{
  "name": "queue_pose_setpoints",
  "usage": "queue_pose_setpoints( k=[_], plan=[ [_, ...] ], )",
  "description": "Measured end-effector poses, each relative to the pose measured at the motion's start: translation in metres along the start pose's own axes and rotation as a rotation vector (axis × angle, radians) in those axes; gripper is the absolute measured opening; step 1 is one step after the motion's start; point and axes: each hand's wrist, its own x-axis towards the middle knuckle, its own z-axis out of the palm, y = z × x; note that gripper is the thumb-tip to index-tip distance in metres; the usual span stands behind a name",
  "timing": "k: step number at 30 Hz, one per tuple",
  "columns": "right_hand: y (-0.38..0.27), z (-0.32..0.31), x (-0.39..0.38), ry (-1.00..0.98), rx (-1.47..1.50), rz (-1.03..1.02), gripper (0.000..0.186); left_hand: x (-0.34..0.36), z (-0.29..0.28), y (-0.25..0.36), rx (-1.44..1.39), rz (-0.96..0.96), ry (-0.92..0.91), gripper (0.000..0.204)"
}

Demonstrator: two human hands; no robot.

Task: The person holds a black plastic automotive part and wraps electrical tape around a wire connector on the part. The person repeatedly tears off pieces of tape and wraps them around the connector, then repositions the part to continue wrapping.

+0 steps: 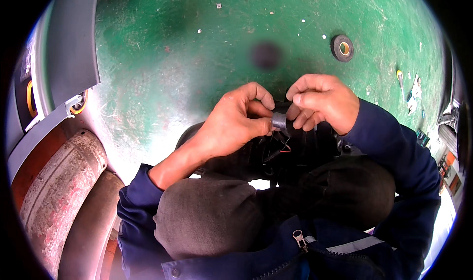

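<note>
My left hand (236, 120) and my right hand (322, 102) meet in front of me, both pinching a small grey wrapped piece (279, 120), which looks like tape around a wire joint. Thin red and black wires (281, 149) hang from it down toward a black ribbed part (305, 147) resting between my knees. My knees in dark trousers (207, 216) fill the lower middle, and blue jacket sleeves cover both arms.
A green scratched floor (197, 58) spreads ahead. A roll of black tape (342, 48) lies on it at the upper right, with a small screwdriver (400, 78) further right. A grey vehicle body and a dusty tyre (59, 181) stand at the left.
</note>
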Motion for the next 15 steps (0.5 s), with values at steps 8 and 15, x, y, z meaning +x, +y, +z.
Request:
queue_pose_setpoints(
  k=[8,15],
  plan=[
    [-0.0018,0.0033,0.0004,-0.233,-0.197,0.143,0.031,-0.0001,0.0031,-0.0005,0.01,0.032,0.041,0.027],
    [-0.0046,0.0078,0.0005,-0.243,-0.261,0.152,0.033,-0.0008,0.0044,0.0006,0.036,0.028,0.04,0.028]
  ],
)
